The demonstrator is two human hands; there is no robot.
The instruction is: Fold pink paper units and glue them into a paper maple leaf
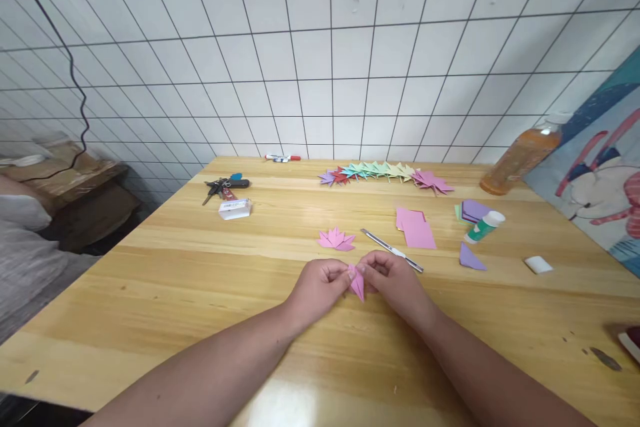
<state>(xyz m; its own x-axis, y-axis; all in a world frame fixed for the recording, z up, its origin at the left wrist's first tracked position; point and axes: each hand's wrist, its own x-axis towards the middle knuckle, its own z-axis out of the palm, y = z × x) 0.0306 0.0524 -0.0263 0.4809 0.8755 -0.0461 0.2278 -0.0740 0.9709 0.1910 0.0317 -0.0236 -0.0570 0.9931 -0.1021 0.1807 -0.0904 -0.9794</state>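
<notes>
Cropped forearms (215, 367) reach in; left hand (317, 288) and right hand (397, 281) pinch partly hidden paper (357, 285), pink fan (335, 239) at its eleven o'clock.

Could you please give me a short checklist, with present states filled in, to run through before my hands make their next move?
1. Folded pink piece secured: ok, pinched between the fingers of the left hand and right hand.
2. Creases sharp and even: cannot tell, too small to judge.
3. Craft knife well away from the hands: not ok, it lies close beyond the right hand.
4. Knife blade retracted: cannot tell at this size.
5. Pink fan-shaped piece uncovered: ok, flat on the table beyond the left hand.
6. Glue stick capped: ok, it appears so.
</notes>
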